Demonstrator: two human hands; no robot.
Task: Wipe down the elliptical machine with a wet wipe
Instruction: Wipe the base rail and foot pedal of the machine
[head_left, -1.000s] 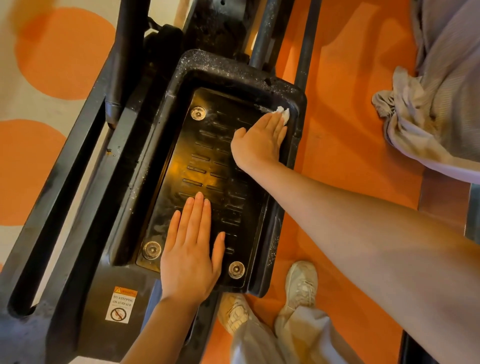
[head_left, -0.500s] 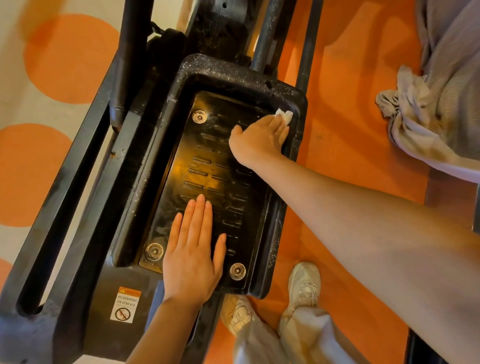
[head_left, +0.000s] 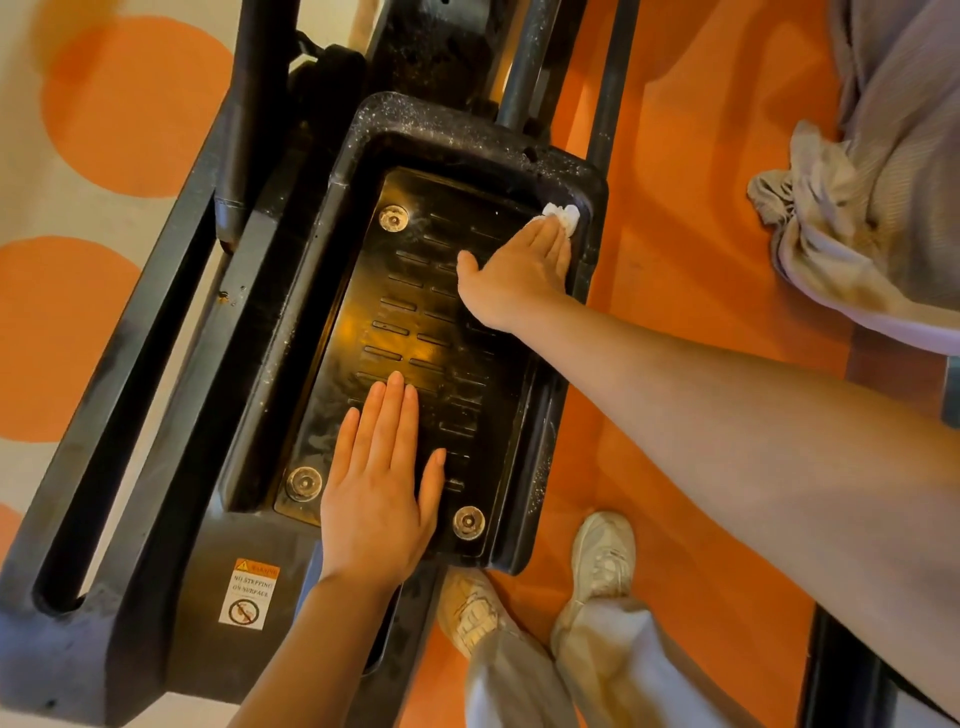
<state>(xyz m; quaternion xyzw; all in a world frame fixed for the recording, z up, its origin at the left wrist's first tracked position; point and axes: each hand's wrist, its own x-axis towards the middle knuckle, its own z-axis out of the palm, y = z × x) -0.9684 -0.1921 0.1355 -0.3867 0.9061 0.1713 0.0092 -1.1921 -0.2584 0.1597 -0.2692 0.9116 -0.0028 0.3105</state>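
The elliptical's black foot pedal fills the middle of the view, its raised rim speckled with dust. A crumpled white wet wipe lies in the pedal's far right corner. My right hand presses on it with straight fingers, and only the wipe's tip shows past the fingertips. My left hand lies flat, fingers together, on the ribbed near end of the pedal between two round bolts.
Black frame rails run along the left of the pedal, with a warning sticker on the base. My two pale shoes stand on the orange floor just right of the pedal. A grey cloth hangs at upper right.
My right hand has barely shifted, staying on the wipe in the pedal's far right corner. The left hand has stayed flat in the same place.
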